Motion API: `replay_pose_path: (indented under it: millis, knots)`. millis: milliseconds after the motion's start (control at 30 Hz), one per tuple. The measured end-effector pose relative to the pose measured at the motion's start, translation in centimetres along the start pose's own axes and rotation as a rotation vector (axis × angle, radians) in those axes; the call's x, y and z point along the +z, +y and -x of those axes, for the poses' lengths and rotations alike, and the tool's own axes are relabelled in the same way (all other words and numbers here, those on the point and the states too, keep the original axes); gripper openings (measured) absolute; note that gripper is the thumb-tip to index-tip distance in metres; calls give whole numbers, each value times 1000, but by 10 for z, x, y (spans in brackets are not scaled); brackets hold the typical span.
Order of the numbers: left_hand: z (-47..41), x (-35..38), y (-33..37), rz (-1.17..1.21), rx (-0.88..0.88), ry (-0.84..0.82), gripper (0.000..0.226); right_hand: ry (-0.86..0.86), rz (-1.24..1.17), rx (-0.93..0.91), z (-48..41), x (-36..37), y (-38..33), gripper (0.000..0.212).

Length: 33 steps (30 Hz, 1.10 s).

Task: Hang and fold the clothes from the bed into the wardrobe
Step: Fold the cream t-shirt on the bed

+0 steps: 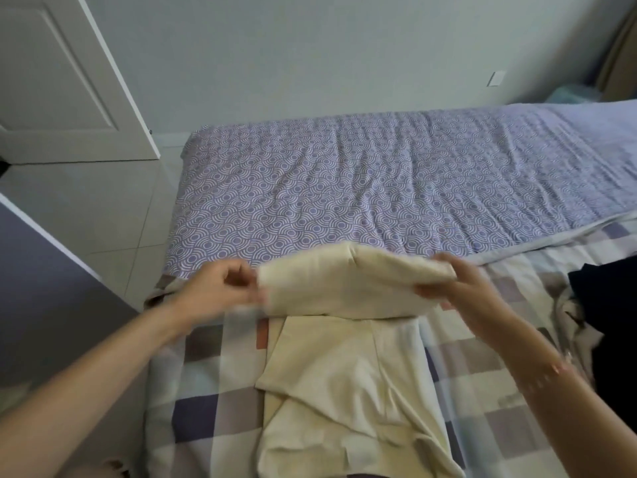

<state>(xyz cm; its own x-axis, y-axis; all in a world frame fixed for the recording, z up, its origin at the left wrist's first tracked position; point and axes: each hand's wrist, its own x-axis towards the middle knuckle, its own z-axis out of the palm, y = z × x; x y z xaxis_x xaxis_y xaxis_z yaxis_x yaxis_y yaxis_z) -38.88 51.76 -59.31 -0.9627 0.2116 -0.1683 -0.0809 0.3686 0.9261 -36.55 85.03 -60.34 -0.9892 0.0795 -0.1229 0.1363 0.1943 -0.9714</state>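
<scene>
Cream garment fold gripped by left hand, right hand, dark clothes (beside)

One camera sits on the person's head. It looks forward and down across the bed. The left hand and the right hand are very near, low in the picture, with the cream cloth between them. The wall is far off at the top, and a door is at the left
</scene>
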Motion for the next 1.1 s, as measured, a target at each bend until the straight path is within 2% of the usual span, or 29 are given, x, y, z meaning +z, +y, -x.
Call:
replay_pose_path:
  millis: [67,133,167,200,233,267,300,333,400,433,467,533,600,633,733,800,867,1000,1100]
  knots:
    - [42,1,-18,-66,-18,-174,16,-37,14,-11,48,-8,27,36]
    - [75,9,-36,-206,-123,-366,5,-122,150,26,91,-15,68,33]
    - [86,15,-43,-314,-166,-483,11,-193,216,92,106,-16,87,35]
    - [93,22,-53,-434,-195,-564,26,-224,272,117,115,-18,101,41]
    - [96,29,-58,-543,-221,-574,36,-218,300,145,121,-20,104,47]
    - [94,35,-58,-633,-245,-491,36,-177,313,212,125,-20,100,49]
    - [92,43,-53,-684,-255,-328,32,-116,361,244,126,-20,95,46]
    - [87,50,-48,-676,-251,-94,26,0,440,194,119,-15,86,39]
    - [76,74,-33,-595,-142,340,16,256,651,-48,105,12,60,25]
    - [72,92,-24,-583,-24,439,22,315,731,-192,101,32,51,24]
    - [68,108,-20,-601,107,436,29,294,810,-284,96,54,45,26]
    - [62,135,-23,-765,300,253,42,121,953,-386,87,95,56,40]
    - [55,142,-46,-968,314,88,54,-28,1127,-370,78,116,69,48]
    - [53,138,-61,-1023,278,69,58,-49,1188,-342,74,115,76,50]
    - [53,125,-98,-1063,157,158,61,8,1241,-158,66,84,94,70]
    - [53,122,-107,-975,46,200,65,36,1178,-64,60,63,107,82]
    - [52,122,-111,-918,15,232,64,63,1088,-13,58,54,114,92]
    - [50,124,-116,-816,41,340,69,155,998,-35,58,59,117,84]
    - [56,124,-109,-594,-17,420,82,261,858,10,61,59,111,74]
